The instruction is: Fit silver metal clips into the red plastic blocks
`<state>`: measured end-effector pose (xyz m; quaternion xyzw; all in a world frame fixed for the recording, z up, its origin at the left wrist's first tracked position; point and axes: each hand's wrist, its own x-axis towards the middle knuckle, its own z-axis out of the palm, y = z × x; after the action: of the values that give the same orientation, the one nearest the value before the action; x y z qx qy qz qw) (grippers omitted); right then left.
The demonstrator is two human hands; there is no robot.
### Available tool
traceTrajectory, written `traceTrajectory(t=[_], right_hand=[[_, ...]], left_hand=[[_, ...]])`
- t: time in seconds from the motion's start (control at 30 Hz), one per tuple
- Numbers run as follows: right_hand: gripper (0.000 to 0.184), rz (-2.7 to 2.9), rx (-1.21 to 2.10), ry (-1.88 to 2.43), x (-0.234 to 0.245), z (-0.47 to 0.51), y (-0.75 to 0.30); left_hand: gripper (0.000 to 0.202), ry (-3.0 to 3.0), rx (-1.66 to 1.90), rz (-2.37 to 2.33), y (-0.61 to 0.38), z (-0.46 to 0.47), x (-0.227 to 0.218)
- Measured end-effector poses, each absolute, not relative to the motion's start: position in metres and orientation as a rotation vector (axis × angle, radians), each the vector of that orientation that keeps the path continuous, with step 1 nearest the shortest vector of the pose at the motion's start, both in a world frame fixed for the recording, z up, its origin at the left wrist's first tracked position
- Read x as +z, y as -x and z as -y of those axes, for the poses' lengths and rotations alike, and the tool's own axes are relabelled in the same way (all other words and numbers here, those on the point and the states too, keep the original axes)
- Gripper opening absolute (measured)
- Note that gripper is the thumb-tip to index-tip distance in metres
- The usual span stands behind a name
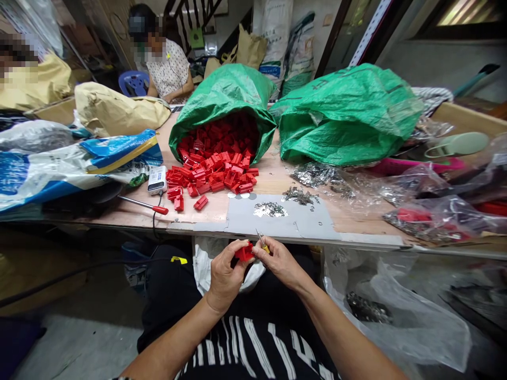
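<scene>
Between the thumb and fingers of my left hand (226, 274) is a small red plastic part (244, 252), held just off the table's front edge. My right hand (282, 262) is closed on a small screwdriver-like tool (264, 246) with a yellow handle and a thin metal shaft pointing up; its fingertips also meet the red part. Below both hands a white bag (202, 266) lies open at my lap. On the grey mat (317, 224) beyond them sits a small pile of shiny metal pieces (271, 209), with darker metal clips (300, 196) behind it.
Red parts (222, 171) spill from a green sack (233, 87). Another green sack (352, 116) stands to the right, near plastic bags of metal pieces (425, 219). At left lie a red-handled tool (158, 209) and a white device (157, 180) with a cable. A person (168, 68) sits across the table.
</scene>
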<state>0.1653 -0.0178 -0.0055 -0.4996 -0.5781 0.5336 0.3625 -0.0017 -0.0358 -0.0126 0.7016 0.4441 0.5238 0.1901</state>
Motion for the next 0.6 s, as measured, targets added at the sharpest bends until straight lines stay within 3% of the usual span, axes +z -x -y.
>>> traceTrajectory(t=[0.27,0.6], right_hand=[[0.054,1.320,1.709,1.148,0.0006,0.0188,-0.1700],[0.053,1.156,1.876,1.059,-0.0067,0.0204,-0.1721]], left_hand=[[0.032,-1.968,1.476,-1.197,0.0018,0.0369,-0.0122],[0.032,-1.971,1.431,-1.141,0.0024,0.0358,-0.0141]])
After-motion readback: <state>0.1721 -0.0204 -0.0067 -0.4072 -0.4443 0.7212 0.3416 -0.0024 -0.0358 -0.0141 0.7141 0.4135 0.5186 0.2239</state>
